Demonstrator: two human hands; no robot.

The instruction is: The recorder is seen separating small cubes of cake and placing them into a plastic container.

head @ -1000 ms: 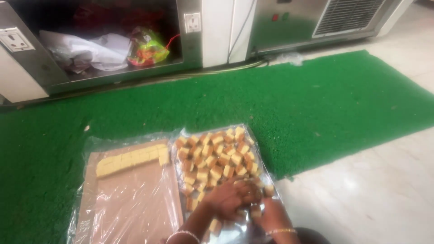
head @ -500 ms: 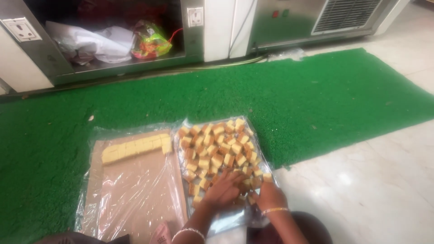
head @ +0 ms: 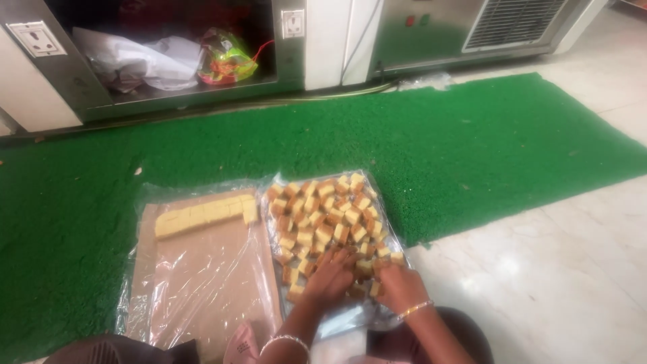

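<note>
Many small yellow and brown cake cubes (head: 328,214) lie heaped on a clear plastic sheet (head: 394,232) on the floor. My left hand (head: 331,276) rests on the near cubes with its fingers curled over them. Just to the right, my right hand (head: 399,286) is also down among the cubes; whether it grips one is hidden. To the left, a brown board wrapped in clear plastic (head: 202,276) carries a neat row of pale yellow cake pieces (head: 205,216) along its far edge.
Both sheets lie on a green turf mat (head: 472,141); pale tiled floor (head: 559,269) is at the right. A steel cabinet (head: 323,34) stands behind, its open shelf holding a white bag (head: 145,61) and a colourful packet (head: 226,61).
My hands have stayed among the near cubes, shifting slightly. The camera view has tilted a little, with everything sliding slightly in the picture.
</note>
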